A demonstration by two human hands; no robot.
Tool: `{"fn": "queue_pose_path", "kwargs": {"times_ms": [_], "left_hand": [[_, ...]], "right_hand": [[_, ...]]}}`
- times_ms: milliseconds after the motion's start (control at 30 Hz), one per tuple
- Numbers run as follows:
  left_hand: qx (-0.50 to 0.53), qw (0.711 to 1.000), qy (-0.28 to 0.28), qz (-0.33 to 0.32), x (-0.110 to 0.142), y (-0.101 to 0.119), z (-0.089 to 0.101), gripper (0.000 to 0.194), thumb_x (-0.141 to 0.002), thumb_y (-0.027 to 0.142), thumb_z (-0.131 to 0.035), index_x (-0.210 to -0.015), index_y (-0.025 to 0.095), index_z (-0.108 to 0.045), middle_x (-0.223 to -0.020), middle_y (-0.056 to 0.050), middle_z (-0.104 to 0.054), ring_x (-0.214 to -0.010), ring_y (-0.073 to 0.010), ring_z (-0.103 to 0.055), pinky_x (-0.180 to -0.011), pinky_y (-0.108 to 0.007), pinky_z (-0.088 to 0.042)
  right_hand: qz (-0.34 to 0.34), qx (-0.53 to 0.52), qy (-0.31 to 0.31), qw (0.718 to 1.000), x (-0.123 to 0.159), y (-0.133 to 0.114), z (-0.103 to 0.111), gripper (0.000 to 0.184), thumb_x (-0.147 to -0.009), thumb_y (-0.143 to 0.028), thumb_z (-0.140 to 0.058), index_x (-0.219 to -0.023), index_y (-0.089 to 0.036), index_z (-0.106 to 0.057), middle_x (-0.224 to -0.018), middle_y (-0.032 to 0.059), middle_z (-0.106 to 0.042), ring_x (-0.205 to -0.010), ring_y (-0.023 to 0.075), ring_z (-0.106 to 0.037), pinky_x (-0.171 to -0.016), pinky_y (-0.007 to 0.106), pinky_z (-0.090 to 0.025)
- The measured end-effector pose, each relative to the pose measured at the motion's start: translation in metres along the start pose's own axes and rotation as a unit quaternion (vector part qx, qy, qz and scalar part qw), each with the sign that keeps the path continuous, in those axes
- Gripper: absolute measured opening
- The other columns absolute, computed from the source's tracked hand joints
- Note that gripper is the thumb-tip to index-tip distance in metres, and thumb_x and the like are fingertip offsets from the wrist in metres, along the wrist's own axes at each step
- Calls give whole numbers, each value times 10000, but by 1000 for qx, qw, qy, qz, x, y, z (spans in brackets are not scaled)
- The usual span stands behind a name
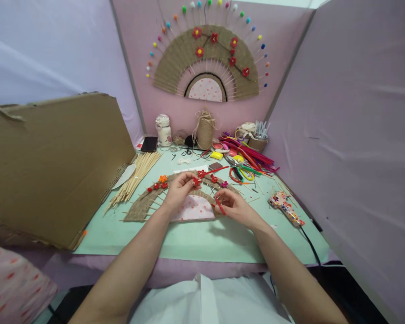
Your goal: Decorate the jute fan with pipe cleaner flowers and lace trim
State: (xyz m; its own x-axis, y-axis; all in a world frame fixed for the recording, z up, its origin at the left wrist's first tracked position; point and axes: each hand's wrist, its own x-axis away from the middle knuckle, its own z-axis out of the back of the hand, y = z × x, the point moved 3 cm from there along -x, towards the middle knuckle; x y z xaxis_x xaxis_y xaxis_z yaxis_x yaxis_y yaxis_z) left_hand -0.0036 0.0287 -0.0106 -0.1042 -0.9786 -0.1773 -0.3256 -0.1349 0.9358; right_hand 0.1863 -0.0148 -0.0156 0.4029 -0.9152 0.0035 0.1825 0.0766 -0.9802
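Observation:
My left hand [179,191] is closed, its fingertips pinching a small red pipe-cleaner flower [196,182]. My right hand [236,207] pinches a short bent red pipe cleaner [220,206] between thumb and fingers, a little lower and to the right. Both hands are over a twine-wrapped fan [135,210] lying on the table, with a pink-dotted white half circle [196,208] at its centre. On the fan's band sit an orange flower [163,178], several red flowers and a magenta flower [224,184]. Another straight red pipe cleaner [219,169] lies behind my hands.
Wooden sticks [135,177] and a large cardboard sheet [54,166] are at left. Behind stand a bottle [164,130] and a twine spool [205,130]. Pipe cleaners [248,150] and scissors [236,174] lie right of centre, a corded glue gun [286,208] farther right. A similar fan [170,67] hangs on the wall.

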Motion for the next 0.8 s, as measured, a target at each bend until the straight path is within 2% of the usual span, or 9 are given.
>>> {"fn": "queue_pose_path", "kwargs": {"times_ms": [133, 467, 633, 800], "left_hand": [[-32, 999, -25, 12, 3, -1, -3, 224, -696, 323, -719, -812, 161, -617, -753, 13, -608, -680, -96, -585, -706, -257, -521], [-93, 991, -89, 34, 10, 2, -11, 183, -736, 293, -663, -825, 156, -581, -716, 16, -600, -641, -103, -594, -639, -229, -469], [-95, 990, -89, 60, 9, 1, -11, 207, -708, 298, -677, -806, 150, -571, -700, 11, -603, -624, -105, -590, -618, -229, -458], [-101, 987, -90, 93, 9, 2, -11, 217, -654, 278, -700, -771, 148, -570, -656, 23, -592, -591, -95, -569, -599, -223, -438]], "right_hand": [[-2, -8, -2, 1000, 1, -1, 1, 392, -677, -418, -731, -928, -205, -517, -712, -40, -542, -597, 89, -469, -536, 214, -348], [-13, -46, -24, 999, 0, -5, -8, 376, -674, -401, -730, -910, -194, -524, -700, -43, -533, -602, 89, -469, -564, 222, -358], [-3, -52, -28, 998, -1, -3, -9, 369, -688, -419, -721, -888, -192, -510, -681, -49, -508, -605, 92, -465, -593, 233, -367], [11, -40, -53, 998, -1, 0, -11, 339, -708, -411, -707, -862, -194, -496, -664, -52, -474, -587, 92, -429, -567, 234, -325]]}}
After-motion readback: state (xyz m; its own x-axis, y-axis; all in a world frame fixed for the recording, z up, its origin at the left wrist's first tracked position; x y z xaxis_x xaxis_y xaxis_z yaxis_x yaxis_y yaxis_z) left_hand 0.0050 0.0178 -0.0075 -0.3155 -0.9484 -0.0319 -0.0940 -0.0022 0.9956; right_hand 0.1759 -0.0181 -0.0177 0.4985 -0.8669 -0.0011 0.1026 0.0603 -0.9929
